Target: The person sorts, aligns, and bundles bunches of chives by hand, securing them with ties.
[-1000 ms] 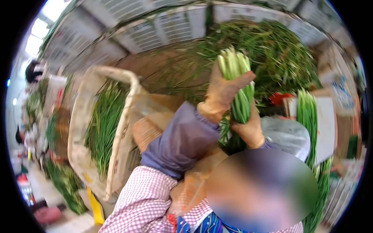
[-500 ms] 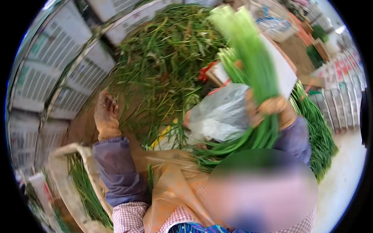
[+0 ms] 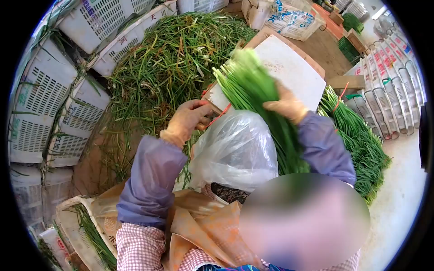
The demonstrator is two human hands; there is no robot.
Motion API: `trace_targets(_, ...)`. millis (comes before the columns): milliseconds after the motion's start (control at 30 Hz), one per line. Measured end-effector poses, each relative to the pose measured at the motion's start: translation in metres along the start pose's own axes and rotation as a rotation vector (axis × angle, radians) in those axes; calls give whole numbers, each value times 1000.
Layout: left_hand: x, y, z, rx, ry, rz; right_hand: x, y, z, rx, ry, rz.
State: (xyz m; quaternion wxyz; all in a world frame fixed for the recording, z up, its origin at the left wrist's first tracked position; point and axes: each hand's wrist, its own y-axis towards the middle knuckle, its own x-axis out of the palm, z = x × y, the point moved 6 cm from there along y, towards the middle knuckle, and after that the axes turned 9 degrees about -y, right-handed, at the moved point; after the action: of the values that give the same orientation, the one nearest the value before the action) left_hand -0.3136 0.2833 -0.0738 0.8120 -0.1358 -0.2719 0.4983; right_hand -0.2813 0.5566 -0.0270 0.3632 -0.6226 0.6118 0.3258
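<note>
A bunch of garlic chives (image 3: 253,86) lies slanted across a white board (image 3: 294,58), its pale cut ends towards the far left and its green leaves hanging towards me. My right hand (image 3: 287,104), in an orange-tan glove, is closed around the near right side of this bunch. At the board's left edge, my left hand (image 3: 187,119) has its fingers bent together at a red tie (image 3: 220,116); its fingertips are partly hidden. Clear plastic (image 3: 237,144) covers my knee between both arms. Another bunch of chives (image 3: 357,140), bound with a red tie, lies to the right.
Loose leaf trimmings (image 3: 176,63) are heaped beyond my left hand. Slatted white crates (image 3: 40,104) are stacked at the left, and more crates (image 3: 384,90) stand at the right. A crate holding chives (image 3: 92,230) sits at lower left. A blurred oval hides the lower right.
My right hand has lowered the raised chive bunch onto the board. My left hand has moved right, from over the floor to the red ties at the board's edge.
</note>
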Motion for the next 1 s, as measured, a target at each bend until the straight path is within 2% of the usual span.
trace_targets(33, 7, 6, 0, -2, 3, 3, 22, 9, 2, -16, 11, -46)
trace_targets(100, 18, 17, -6, -90, 78, 0, 29, 11, -14, 31, -387, 39)
trace_targets(233, 22, 35, -10, -18, 70, 10, -2, 1, -15, 65, -386, -22)
trace_targets(267, 20, 38, -9, -27, 105, 7, -13, -3, -11, 14, -366, 26)
trace_targets(300, 22, 36, -7, -35, 125, 21, -24, -4, -2, 57, -369, 24)
trace_targets(367, 21, 38, -3, -12, 114, 33, -34, -9, 10, -33, -169, -79)
trace_targets(533, 0, 37, -5, 15, 120, 75, -69, -12, 75, 134, 463, 29)
trace_targets(567, -5, 34, -5, 21, 98, 94, -77, -16, 75, 156, 549, 47)
trace_targets(600, -8, 27, -6, 15, 92, 93, -86, -24, 75, 253, 594, 154)
trace_targets(633, -15, 19, -5, 33, 86, 132, -90, -26, 70, 247, 622, 227)
trace_targets(700, -28, 3, -5, 59, 64, 211, -91, -28, 41, 203, 866, 125)
trace_targets(733, -38, -21, -8, 71, 80, 241, -84, -19, 15, 205, 835, 86)
trace_targets(767, -57, -51, -6, 90, 106, 310, -71, -9, -20, 175, 825, 26)
trace_targets(833, -75, -98, -14, 116, 46, 308, -46, 1, -84, 2, 604, 6)
trace_targets(867, -76, -113, -28, 112, 34, 229, -34, -7, -98, 46, 576, -71)
trace_targets(933, -72, -143, -34, 120, 157, 146, -11, -15, -130, -215, 512, -271)
trace_targets(967, -78, -149, -36, 153, 261, 53, -4, -19, -148, -312, 441, -133)
trace_targets(1000, -86, -170, -38, 161, 258, 53, -2, -17, -165, -437, 253, -139)
